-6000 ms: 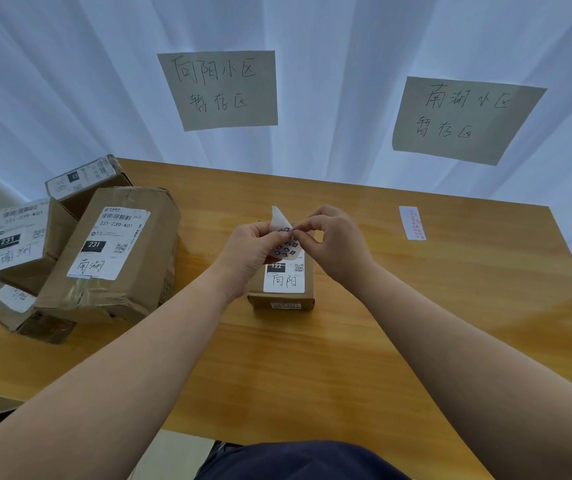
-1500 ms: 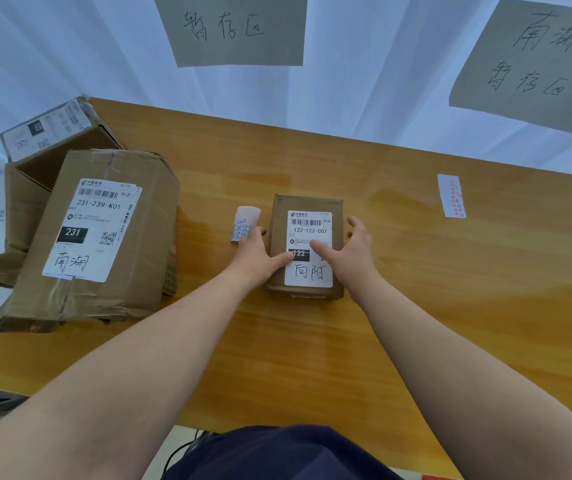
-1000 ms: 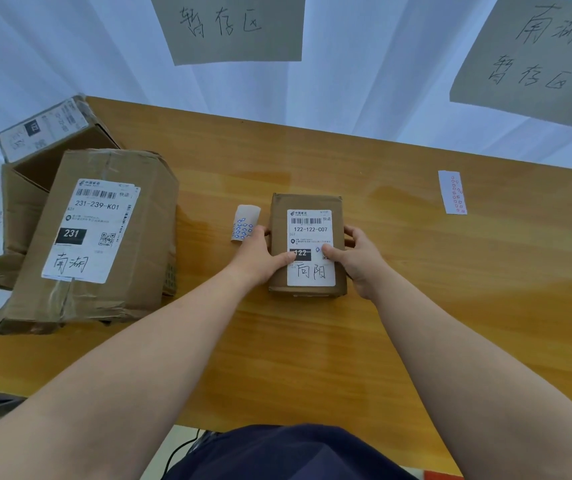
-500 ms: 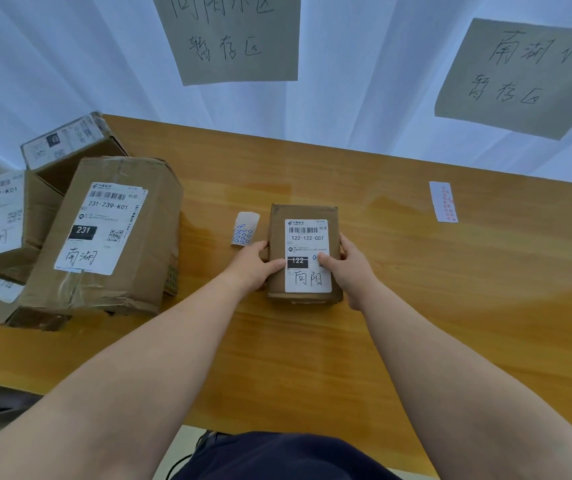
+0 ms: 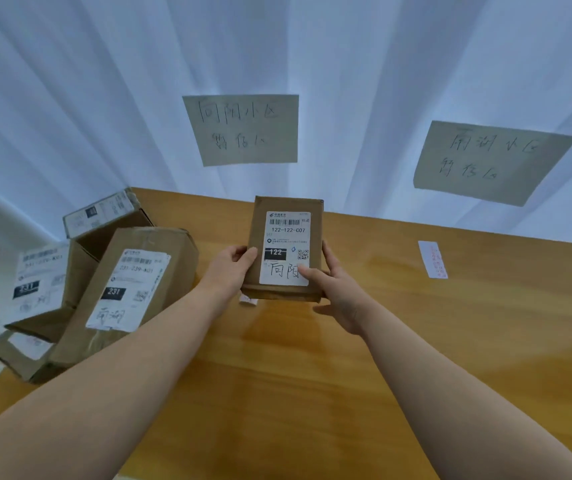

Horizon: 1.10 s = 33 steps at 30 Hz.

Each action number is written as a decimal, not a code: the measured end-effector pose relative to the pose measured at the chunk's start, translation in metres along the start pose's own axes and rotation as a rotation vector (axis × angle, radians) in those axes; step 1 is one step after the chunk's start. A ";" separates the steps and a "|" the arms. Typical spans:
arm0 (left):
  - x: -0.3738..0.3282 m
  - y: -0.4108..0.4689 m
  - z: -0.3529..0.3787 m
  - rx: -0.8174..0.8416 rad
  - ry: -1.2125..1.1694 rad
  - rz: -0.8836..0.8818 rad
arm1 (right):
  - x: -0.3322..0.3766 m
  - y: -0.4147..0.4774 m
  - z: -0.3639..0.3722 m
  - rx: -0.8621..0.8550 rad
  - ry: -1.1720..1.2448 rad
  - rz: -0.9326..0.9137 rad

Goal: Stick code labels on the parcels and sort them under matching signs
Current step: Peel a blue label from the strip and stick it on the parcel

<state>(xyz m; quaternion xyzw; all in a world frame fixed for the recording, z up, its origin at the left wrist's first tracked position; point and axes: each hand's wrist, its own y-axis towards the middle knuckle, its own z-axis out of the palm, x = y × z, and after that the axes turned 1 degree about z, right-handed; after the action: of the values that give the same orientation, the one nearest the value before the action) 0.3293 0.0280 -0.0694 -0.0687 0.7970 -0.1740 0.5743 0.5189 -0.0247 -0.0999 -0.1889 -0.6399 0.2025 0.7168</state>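
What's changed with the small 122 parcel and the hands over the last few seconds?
Both hands, left hand and right hand, let go of the sticker sheet, gripped the small parcel by its sides and lifted it toward the left sign. The stacked parcels and red sticker strip stayed put.

A small brown cardboard parcel [image 5: 286, 249] is held above the wooden table, label side up — its white shipping label [image 5: 287, 248] reads 122-122-C07, with a black "122" block, a QR code and handwritten characters. It sits just below the left paper sign [image 5: 243, 129].
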 end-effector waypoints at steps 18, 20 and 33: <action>-0.026 0.139 -0.080 0.118 0.691 0.264 | 0.042 0.156 0.048 -0.416 0.005 0.160; -0.024 0.148 -0.082 0.137 0.702 0.266 | 0.040 0.168 0.053 -0.417 -0.030 0.182; -0.011 0.153 -0.087 0.168 0.687 0.296 | 0.038 0.170 0.065 -0.515 -0.377 0.202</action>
<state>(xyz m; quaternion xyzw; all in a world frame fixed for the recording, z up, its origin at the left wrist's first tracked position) 0.2649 0.1911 -0.0899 0.1567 0.9273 -0.1669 0.2961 0.4498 0.1407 -0.1510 -0.3855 -0.7696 0.1353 0.4907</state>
